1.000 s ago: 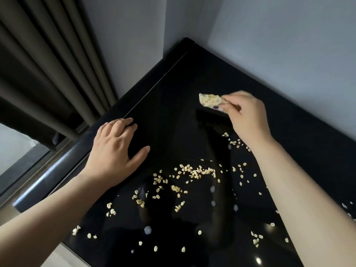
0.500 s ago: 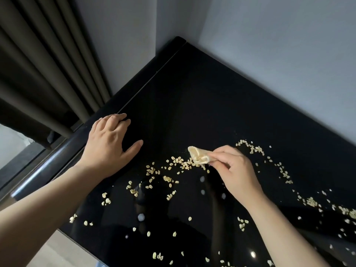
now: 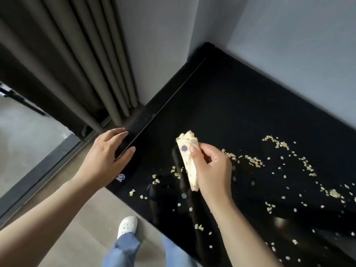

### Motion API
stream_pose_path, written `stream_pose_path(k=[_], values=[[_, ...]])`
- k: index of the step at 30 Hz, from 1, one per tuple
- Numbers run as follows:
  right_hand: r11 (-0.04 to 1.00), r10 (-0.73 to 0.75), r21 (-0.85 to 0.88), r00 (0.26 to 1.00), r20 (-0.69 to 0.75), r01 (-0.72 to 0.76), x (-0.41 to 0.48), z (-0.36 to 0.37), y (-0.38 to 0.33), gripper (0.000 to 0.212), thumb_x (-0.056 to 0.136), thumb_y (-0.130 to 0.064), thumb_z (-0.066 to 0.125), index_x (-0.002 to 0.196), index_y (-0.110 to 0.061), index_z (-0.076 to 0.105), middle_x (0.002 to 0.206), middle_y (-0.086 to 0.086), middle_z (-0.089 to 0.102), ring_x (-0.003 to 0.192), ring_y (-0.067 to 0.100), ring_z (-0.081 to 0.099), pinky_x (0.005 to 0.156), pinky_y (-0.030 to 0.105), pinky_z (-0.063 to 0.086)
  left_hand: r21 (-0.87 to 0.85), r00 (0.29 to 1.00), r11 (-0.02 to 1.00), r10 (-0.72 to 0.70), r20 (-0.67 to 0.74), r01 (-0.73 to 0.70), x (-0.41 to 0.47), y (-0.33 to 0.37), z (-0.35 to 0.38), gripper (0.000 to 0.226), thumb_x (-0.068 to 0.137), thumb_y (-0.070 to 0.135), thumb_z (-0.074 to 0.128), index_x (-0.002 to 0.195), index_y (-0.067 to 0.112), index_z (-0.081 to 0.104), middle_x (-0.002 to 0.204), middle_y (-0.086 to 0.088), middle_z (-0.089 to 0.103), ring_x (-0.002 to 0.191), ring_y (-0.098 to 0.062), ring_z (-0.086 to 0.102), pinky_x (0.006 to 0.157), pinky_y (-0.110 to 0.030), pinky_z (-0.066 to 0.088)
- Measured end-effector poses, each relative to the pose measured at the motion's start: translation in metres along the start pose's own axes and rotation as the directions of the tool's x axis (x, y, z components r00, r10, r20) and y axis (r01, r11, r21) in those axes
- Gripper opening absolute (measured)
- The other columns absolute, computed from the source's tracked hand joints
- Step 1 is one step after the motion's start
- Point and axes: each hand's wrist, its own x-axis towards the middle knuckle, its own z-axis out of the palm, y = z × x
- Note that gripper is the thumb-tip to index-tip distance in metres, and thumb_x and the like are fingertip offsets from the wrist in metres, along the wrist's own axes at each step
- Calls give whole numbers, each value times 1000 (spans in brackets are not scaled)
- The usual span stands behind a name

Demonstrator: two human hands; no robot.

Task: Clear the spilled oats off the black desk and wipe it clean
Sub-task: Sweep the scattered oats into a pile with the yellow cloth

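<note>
Right grip [image 3: 210, 170] pinches a rolled cream cloth [image 3: 187, 160]; left grip [image 3: 104, 157], spread flat, rests on the black surface [image 3: 221, 105] at its nine-o'clock edge; oats [image 3: 254, 160] scatter toward four o'clock.

Home room, glossy black desk [image 3: 221, 105], pleated curtains [image 3: 81, 60], grey walls [image 3: 289, 45]

**Nothing legible here**

I can read no words or numbers. A small white round emblem [image 3: 121, 177] sits on the tabletop [image 3: 240, 112] near its front left corner, too blurred to make out. The pale folded wipe [image 3: 189, 170] in my right hand [image 3: 213, 170] bears one purple dot [image 3: 184, 148], no lettering.
</note>
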Motion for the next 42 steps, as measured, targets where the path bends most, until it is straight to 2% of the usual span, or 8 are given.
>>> stream_pose_path(k=[5,9,15,19,26,33,37,42], values=[[995,63,82,998,5,-64,-56,64,-19,13,91,-28,62,86,-27,73,82,-9,70,82,9,64,68,21,50,-4,996,996,-92,0,92,-34,-47,-29,45,93,35,56,127,7,59,131,-8,57,118,-26,54,98,-31,40],[996,48,76,990,-132,-39,-99,125,-22,9,88,-21,67,82,-18,72,79,-9,67,79,7,61,65,11,44,-16,991,992,-122,47,123,-60,-76,-45,46,92,35,55,129,8,58,132,-7,56,120,-25,53,99,-33,41],[994,-109,-69,914,-392,89,-118,189,-15,11,83,-7,71,94,-8,74,84,-7,62,81,-8,55,68,1,39,-16,994,997,-80,73,81,-74,-105,-65,44,95,37,54,127,7,59,133,-7,55,121,-25,52,98,-33,40],[972,-173,-215,898,-404,90,-119,219,-3,14,82,-11,72,95,-13,73,86,-7,63,77,3,57,63,9,42,-7,995,999,-43,91,44,-74,-122,-70,46,95,40,49,126,7,60,131,-7,57,119,-27,54,96,-34,42],[949,-156,-314,834,-530,-22,-116,186,17,11,82,-11,69,93,-11,72,87,-1,64,73,10,58,60,9,37,-54,994,998,41,104,-36,-57,-111,-64,41,95,31,55,130,9,56,133,-5,54,122,-23,49,96,-24,33],[937,-41,-295,780,-624,-187,-102,113,29,14,84,-6,70,98,-7,73,92,5,67,72,0,50,67,-4,34,-58,983,993,109,149,-102,-39,-87,-42,52,95,31,56,139,6,45,141,-11,45,127,-32,44,107,-38,37],[955,-136,-292,806,-576,-48,-108,115,13,12,81,-4,70,93,-7,73,83,0,62,72,5,50,64,6,40,-29,988,997,80,135,-77,-41,-80,-31,49,94,29,56,137,4,49,142,-10,44,127,-34,42,106,-38,34],[958,-183,-279,897,-402,70,-100,171,4,14,79,-3,71,93,-8,73,85,1,63,72,10,57,65,3,37,-27,986,996,83,143,-80,-44,-82,-25,46,95,27,54,136,6,51,142,-8,44,128,-33,41,107,-36,32]])
